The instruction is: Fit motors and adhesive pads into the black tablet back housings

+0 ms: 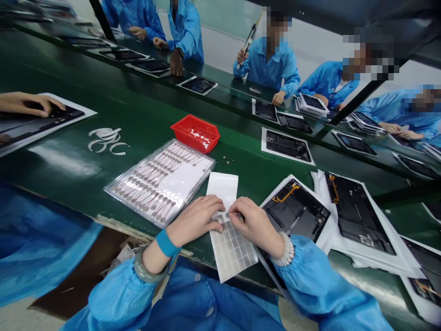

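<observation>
A white backing sheet with a grid of silvery grey stickers (234,253) slants over the table's front edge. My left hand (196,218) lies on it, thumb and fingers apart, pressing near its middle. My right hand (257,223) is closed in a pinch at the top of the grid, touching the sheet; what its fingertips hold is hidden. To the left sits a clear plastic tray (186,177) with rows of small round discs on thin reddish wires. A black tablet housing (292,209) with an orange flex cable lies right of my right hand.
A red bin (193,126) with white bits stands behind the tray. Loose white curved strips (106,140) lie to the left. Another tablet housing (360,216) rests on stacked white sheets at right. A neighbour's hand (31,105) works at far left; co-workers sit opposite.
</observation>
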Available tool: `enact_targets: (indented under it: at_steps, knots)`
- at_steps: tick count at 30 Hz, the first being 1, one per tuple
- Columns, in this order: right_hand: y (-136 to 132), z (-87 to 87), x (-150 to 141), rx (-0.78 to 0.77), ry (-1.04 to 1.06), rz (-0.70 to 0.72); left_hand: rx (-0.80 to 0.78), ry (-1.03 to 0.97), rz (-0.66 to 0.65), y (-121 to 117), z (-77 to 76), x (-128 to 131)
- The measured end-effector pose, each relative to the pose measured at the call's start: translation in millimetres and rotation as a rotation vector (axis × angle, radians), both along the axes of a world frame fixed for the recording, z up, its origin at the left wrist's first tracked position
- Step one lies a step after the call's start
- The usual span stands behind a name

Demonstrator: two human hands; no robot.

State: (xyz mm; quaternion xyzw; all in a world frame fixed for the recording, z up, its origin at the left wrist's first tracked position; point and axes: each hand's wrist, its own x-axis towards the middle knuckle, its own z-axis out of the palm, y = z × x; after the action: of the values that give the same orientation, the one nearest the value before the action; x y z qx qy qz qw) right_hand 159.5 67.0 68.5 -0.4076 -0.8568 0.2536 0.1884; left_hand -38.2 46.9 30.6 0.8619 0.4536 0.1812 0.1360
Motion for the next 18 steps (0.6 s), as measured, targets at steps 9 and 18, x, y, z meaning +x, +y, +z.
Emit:
enact_targets:
  at_steps: [9, 18]
  knots:
    - [-34, 10.6, 45, -0.706, 0.611, -0.427, -0.206, -0.477, 0.160, -29, 20.8, 46]
    - [-49, -3.2, 68, -0.398, 0.462, -0.455, -0.536, -0.566, 0.130, -28, 25.3, 80]
